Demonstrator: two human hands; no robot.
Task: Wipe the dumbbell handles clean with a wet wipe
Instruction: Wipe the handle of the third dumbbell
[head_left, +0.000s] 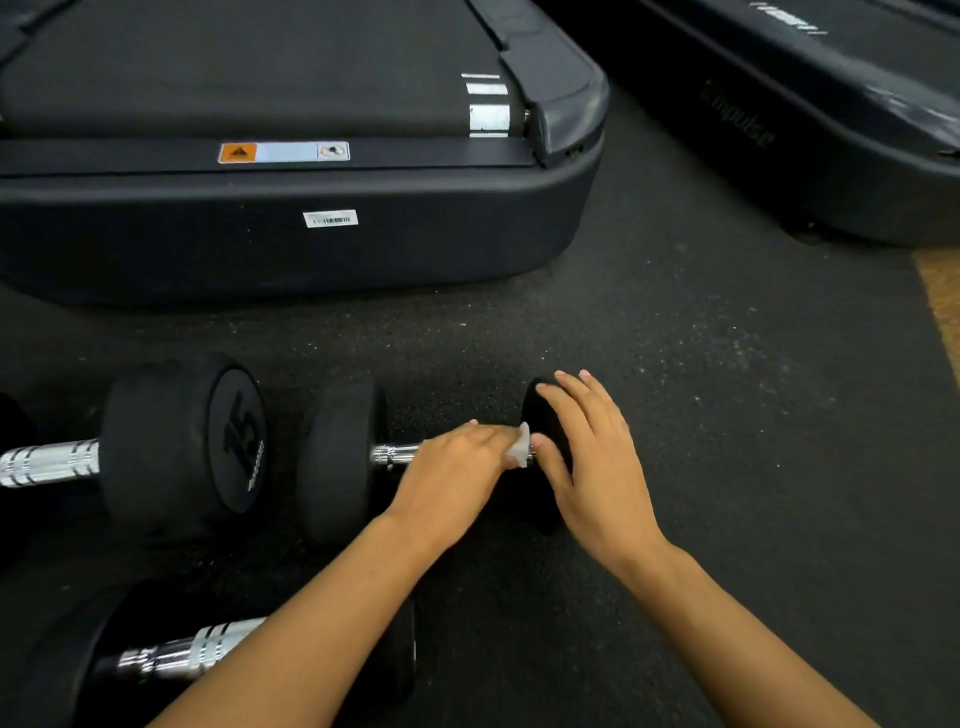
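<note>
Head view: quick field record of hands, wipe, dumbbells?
left hand: wrapped over the middle dumbbell's handle, holding the wet wipe
right hand: fingers straight, resting on that dumbbell's right head
other dumbbells: one marked 15 at left, one near bottom left
surface: dark rubber floor
background: treadmill base

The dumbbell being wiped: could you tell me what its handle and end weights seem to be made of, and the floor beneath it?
Handle: apparently chromed steel, bright and mirror-like, with ringed grooves. End weights: matte black, probably rubber-coated, no shine. Floor: dark speckled matting, likely rubber, given its grainy flecks. The wet wipe under the left hand looks like thin white fabric.
</note>
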